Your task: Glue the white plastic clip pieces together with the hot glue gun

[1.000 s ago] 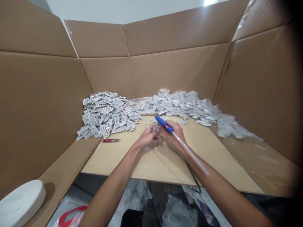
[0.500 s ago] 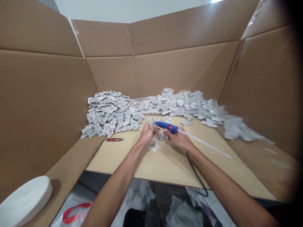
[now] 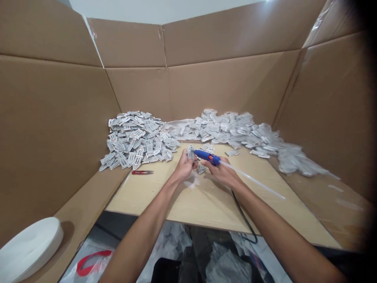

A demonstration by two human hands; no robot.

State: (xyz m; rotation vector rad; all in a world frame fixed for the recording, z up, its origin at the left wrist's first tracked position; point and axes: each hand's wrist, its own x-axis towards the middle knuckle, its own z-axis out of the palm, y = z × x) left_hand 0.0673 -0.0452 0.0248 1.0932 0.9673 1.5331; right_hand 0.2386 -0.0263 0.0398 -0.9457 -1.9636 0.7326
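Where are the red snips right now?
In the head view, the red snips lie left of centre on the pale board, just in front of the left pile of grey pieces and to the left of the left hand.

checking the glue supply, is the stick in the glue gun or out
Partly in: the clear glue stick runs into the blue glue gun, its tail sticking out.

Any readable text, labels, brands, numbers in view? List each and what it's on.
None can be read.
Blue glue gun: no legible brand.
Grey piece in the left hand: too small to read.
Left pile: markings too small to tell if lettering.
Red snips: nothing legible.
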